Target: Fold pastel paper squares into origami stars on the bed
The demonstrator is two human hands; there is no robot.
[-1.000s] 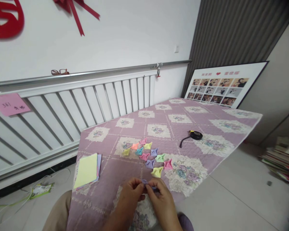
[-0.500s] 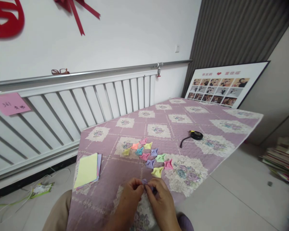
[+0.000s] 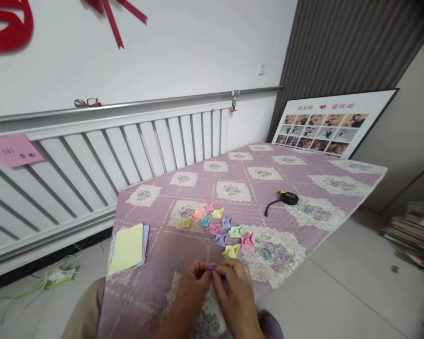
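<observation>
Near the front edge of the cloth-covered table (image 3: pixel 183 245), my left hand (image 3: pixel 194 287) and my right hand (image 3: pixel 233 289) meet, pinching a small purple paper piece (image 3: pixel 212 266) between their fingertips. Fingers cover most of the paper. Just beyond them several small folded paper shapes lie in a cluster, with a yellow one (image 3: pixel 231 251) closest to my right hand and a purple one (image 3: pixel 220 239) beside it. To the left rests a stack of paper sheets (image 3: pixel 127 249), yellow on top.
A black tape measure (image 3: pixel 289 198) with a strap lies right of the cluster. A white radiator (image 3: pixel 162 143) runs along the table's far left side. Glasses (image 3: pixel 87 102) sit on the pipe above. A framed photo board (image 3: pixel 318 127) leans behind the table.
Both hands remain together at the purple paper, with slight finger shifts; less of the paper shows between them. The other objects on the table stay where they were.
</observation>
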